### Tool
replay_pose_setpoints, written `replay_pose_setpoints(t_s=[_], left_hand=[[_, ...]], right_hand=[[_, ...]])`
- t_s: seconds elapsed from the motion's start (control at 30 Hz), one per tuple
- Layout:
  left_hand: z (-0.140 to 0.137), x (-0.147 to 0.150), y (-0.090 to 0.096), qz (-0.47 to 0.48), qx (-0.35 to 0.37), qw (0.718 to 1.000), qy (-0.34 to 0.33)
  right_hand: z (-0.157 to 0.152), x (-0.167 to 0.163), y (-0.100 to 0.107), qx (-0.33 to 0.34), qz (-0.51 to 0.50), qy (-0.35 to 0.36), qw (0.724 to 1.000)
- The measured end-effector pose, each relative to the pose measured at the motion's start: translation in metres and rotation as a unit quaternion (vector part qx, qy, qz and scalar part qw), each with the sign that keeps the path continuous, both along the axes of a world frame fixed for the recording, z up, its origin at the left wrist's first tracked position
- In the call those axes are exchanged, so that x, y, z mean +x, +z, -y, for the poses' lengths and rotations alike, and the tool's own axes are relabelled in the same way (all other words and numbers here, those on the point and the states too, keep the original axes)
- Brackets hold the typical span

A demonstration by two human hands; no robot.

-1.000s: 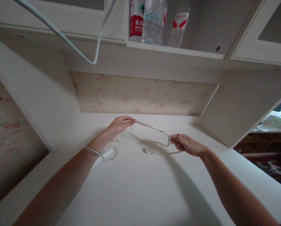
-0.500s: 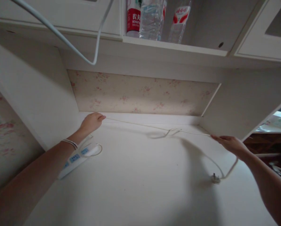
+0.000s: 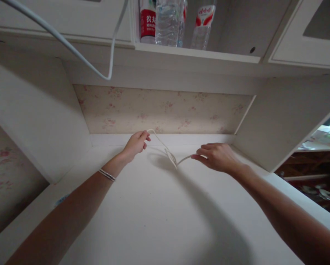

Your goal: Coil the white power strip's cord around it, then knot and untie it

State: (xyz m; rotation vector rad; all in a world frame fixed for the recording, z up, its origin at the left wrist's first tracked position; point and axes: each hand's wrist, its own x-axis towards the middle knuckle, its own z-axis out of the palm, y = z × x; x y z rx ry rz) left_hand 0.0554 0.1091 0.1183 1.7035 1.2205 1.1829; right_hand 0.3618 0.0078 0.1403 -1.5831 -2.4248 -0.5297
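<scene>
Hands grip a thin off-white cable, bent between them, above a smooth white counter before pink-flowered cream wallpaper.

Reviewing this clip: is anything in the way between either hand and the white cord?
Nothing visible. The left hand and right hand each grip the cord, and no other object shows between them.

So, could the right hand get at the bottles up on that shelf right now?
Probably, though the right hand is holding the cord and would likely need to let go first. The shelf looks open in front, with nothing blocking the bottles.
</scene>
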Motion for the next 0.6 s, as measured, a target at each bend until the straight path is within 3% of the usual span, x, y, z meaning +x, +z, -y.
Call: replay_pose_setpoints(t_s=[0.13,0.23,0.3,0.4,0.5,0.6], left_hand=[[0.033,0.043,0.007,-0.041,0.033,0.993,-0.101],[0.052,0.056,0.002,-0.069,0.044,0.975,-0.206],[0.058,0.055,-0.004,-0.109,0.069,0.967,-0.220],[0.059,0.046,-0.009,-0.172,0.105,0.965,-0.167],[0.060,0.037,-0.011,-0.240,0.117,0.954,-0.136],[0.064,0.031,-0.011,-0.305,0.121,0.937,-0.116]], right_hand=[[-0.011,-0.050,0.014,0.058,0.036,0.138,0.988],[-0.025,-0.068,0.019,0.116,0.058,0.174,0.976],[-0.031,-0.074,0.019,0.135,0.068,0.184,0.971],[-0.040,-0.077,0.011,0.147,0.058,0.165,0.973],[-0.050,-0.073,-0.002,0.160,0.027,0.086,0.983],[-0.062,-0.069,-0.013,0.110,-0.010,0.005,0.994]])
